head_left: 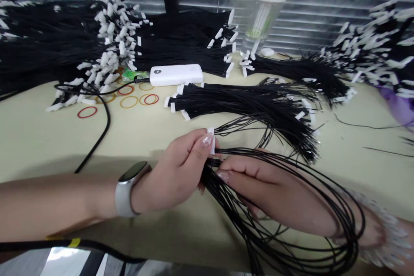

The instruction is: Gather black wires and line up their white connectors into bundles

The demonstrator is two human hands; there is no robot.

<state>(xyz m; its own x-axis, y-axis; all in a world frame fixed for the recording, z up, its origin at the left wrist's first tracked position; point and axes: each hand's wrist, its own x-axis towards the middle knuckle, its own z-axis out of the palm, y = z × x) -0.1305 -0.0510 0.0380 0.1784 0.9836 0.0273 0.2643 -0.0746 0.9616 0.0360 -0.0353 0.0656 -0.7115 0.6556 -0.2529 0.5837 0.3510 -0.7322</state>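
My left hand (176, 172), with a grey smartwatch (127, 187) on its wrist, is closed in a pinch on a small white connector (211, 139) at the end of thin black wires. My right hand (268, 192) is closed around a loose bundle of black wires (291, 233) that loops round my wrist and hangs toward the table's near edge. The two hands touch at the fingertips. Just behind them lies a flat bundle of black wires with white connectors (246, 101).
Big heaps of black wires with white connectors (106, 30) fill the back left, back centre and right (371, 47). A white power bank (176, 74) with a black cable (97, 138), several rubber bands (129, 101), and a clear bottle (263, 13) stand on the beige table (39, 138).
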